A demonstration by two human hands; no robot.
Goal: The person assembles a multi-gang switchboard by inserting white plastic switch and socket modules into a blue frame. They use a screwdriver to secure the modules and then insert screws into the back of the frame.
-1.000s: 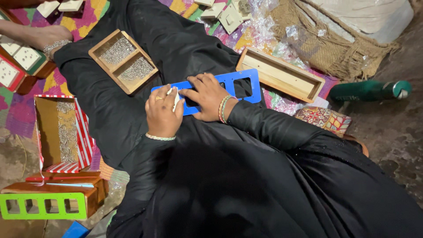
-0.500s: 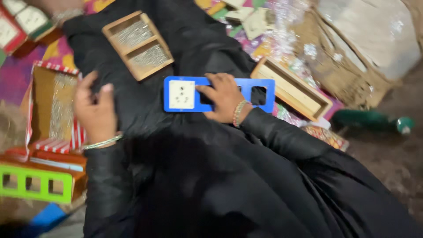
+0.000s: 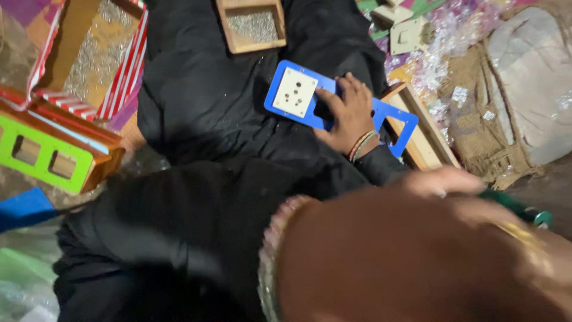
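right hand (image 3: 348, 116) fingers pressing flat on the stiff, light blue frame (image 3: 339, 107); best gripped by its edges; left hand (image 3: 417, 256) too blurred to tell

A red-and-white striped box (image 3: 89, 59) of shredded filling sits beside a green frame with cut-out windows (image 3: 44, 156); a wooden tray of small metal parts (image 3: 251, 25), burlap sack (image 3: 476, 107) and crumpled clear plastic (image 3: 444, 65) lie opposite.

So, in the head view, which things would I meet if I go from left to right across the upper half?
Green frame → red-striped box → wooden tray of small metal parts → white socket plate on the blue frame → right hand → burlap sack.
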